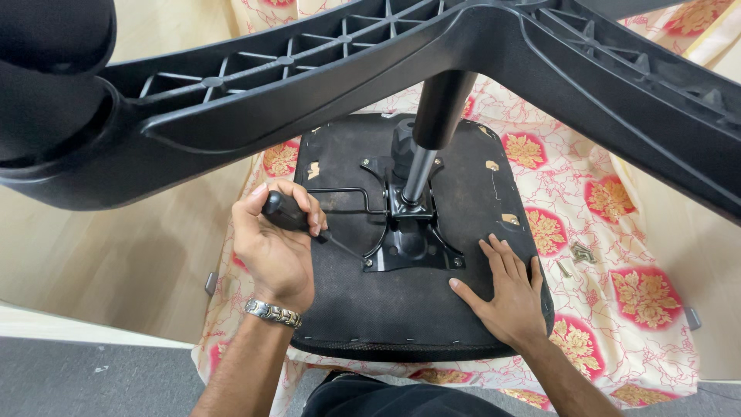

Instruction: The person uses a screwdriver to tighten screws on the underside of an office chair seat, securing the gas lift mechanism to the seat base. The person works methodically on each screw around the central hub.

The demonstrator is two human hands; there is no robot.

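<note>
head view: left hand (274,243) is clamped on a screwdriver (297,218) at the mounting plate (409,247), seemingly working a screw. right hand (505,289) lies flat, fingers spread, bracing the seat underside (401,309); next calls for steady downward pressure.

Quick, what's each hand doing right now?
Left hand: closed around a black screwdriver handle.
Right hand: open, flat on the black seat underside, holding nothing.

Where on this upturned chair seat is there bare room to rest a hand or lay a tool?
Free: the seat underside near edge, between left hand and right hand, below the mounting plate. Also the patterned cloth below the loose screws. Crowded: around the gas cylinder.
</note>
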